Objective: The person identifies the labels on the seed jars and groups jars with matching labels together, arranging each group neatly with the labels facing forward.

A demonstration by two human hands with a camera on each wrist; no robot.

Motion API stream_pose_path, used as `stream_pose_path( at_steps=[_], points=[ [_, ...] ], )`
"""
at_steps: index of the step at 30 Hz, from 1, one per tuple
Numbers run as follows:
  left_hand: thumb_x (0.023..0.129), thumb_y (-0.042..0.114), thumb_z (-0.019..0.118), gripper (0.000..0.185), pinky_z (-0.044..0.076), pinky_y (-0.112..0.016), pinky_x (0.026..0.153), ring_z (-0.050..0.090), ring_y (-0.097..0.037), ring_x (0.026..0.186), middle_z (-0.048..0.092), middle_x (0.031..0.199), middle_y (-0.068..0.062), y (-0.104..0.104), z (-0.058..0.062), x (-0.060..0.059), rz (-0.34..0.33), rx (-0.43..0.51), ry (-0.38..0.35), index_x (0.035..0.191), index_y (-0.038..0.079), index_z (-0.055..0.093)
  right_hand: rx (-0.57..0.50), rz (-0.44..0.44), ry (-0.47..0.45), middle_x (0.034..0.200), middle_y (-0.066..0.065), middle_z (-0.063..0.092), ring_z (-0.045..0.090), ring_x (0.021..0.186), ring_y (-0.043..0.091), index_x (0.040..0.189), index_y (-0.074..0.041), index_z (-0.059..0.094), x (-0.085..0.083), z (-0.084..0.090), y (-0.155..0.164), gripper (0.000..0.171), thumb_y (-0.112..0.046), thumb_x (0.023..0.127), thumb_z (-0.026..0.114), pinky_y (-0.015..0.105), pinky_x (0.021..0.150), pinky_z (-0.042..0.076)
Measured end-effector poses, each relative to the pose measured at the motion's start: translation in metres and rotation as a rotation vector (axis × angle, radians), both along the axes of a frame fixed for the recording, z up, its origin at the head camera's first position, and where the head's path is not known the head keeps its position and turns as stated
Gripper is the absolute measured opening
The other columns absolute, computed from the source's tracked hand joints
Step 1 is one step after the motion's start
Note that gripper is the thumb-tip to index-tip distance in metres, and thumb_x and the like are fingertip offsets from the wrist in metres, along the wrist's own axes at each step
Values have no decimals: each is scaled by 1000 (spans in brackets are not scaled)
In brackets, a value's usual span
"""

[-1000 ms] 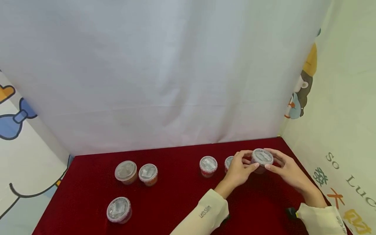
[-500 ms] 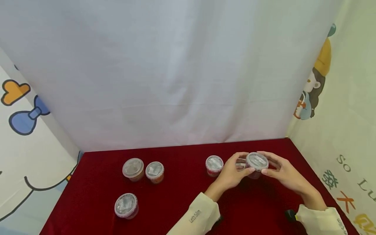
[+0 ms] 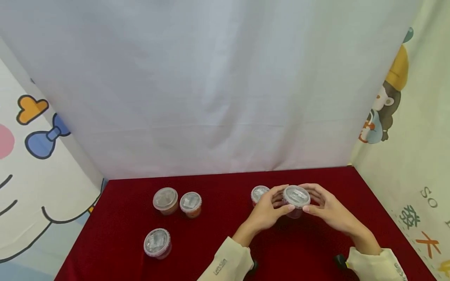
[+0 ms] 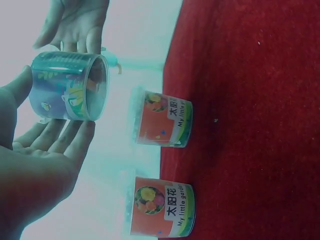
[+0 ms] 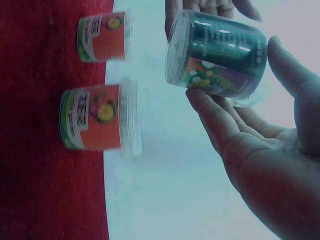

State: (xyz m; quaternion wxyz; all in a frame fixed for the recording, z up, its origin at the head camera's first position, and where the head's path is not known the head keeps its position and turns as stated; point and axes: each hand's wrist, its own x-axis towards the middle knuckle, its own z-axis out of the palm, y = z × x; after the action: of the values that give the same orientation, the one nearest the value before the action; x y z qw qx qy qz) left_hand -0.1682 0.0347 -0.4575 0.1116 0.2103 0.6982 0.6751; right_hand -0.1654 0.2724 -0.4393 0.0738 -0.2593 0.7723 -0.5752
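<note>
A small clear-lidded plastic tub [image 3: 297,196] with a purple and green label is held raised above the red cloth. My left hand [image 3: 264,214] grips its left side, thumb at the front and fingers behind. From the opposite side my right hand [image 3: 329,208] holds the same tub. In the left wrist view the tub's purple label [image 4: 52,95] shows between both hands. Below it stand two tubs with orange labels, a nearer tub [image 4: 162,207] and another tub [image 4: 165,120]. In the head view one orange-labelled tub [image 3: 259,192] peeks out behind my left hand; the other is hidden.
On the left of the red cloth [image 3: 211,249] stand three more lidded tubs: a wide tub [image 3: 165,200], an orange one [image 3: 191,203] and a purple one [image 3: 157,242]. A white curtain [image 3: 197,97] closes the back, and a printed sheet [image 3: 415,156] borders the right.
Both hands have carried the purple tub to the left, and my left hand now covers one orange-labelled tub. The head view has turned left. The standing tubs have not moved on the cloth.
</note>
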Motion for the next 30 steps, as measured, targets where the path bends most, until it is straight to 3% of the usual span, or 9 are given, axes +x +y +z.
stream_pose_path(
  at_steps=[8, 15, 20, 22, 26, 28, 30],
  points=[
    [99, 4, 74, 55, 53, -34, 108, 61, -28, 134, 62, 145, -17, -14, 1, 7, 72, 53, -42, 150, 3, 54, -63, 36, -7, 146, -9, 52, 53, 132, -6, 153, 14, 36, 4, 0, -20, 54, 3, 106, 59, 19, 97, 54],
    [98, 3, 75, 52, 54, -32, 106, 61, -30, 133, 64, 142, -18, -28, 0, 10, 132, 85, -30, 147, 0, 57, -52, -29, -15, 153, 28, 44, 55, 128, -8, 155, 11, 37, 8, -3, -42, 55, -1, 107, 60, 19, 95, 55],
    [99, 7, 75, 52, 54, -29, 102, 62, -32, 132, 63, 143, -18, -39, 0, 13, 195, 99, -38, 147, 0, 56, -40, -109, 11, 151, 31, 47, 54, 125, -8, 153, 8, 42, 9, -5, -61, 54, -3, 105, 64, 16, 99, 51],
    [99, 7, 75, 52, 54, -30, 101, 62, -32, 131, 63, 143, -18, -44, 0, 15, 219, 104, -42, 147, 0, 56, -39, -131, 13, 149, 29, 50, 57, 126, -1, 152, 7, 44, 9, -6, -71, 54, -4, 104, 67, 17, 101, 50],
    [98, 9, 76, 51, 54, -37, 102, 63, -31, 128, 65, 140, -18, -54, -3, 18, 255, 109, -47, 145, 0, 57, -30, -148, 4, 146, 28, 52, 57, 134, 28, 152, 6, 46, 9, -7, -87, 54, -6, 104, 67, 21, 105, 49],
    [98, 12, 77, 51, 54, -39, 102, 63, -29, 125, 66, 138, -16, -58, -4, 19, 259, 98, -55, 144, 1, 57, -33, -133, -13, 147, 29, 51, 53, 136, 43, 153, 6, 45, 10, -7, -90, 53, -7, 106, 65, 24, 104, 51],
    [98, 15, 78, 52, 54, -39, 102, 63, -27, 124, 65, 137, -15, -62, -5, 20, 248, 77, -54, 144, 2, 56, -45, -107, -40, 149, 31, 51, 50, 139, 48, 154, 6, 43, 11, -6, -92, 53, -8, 107, 63, 25, 102, 52]
  ],
)
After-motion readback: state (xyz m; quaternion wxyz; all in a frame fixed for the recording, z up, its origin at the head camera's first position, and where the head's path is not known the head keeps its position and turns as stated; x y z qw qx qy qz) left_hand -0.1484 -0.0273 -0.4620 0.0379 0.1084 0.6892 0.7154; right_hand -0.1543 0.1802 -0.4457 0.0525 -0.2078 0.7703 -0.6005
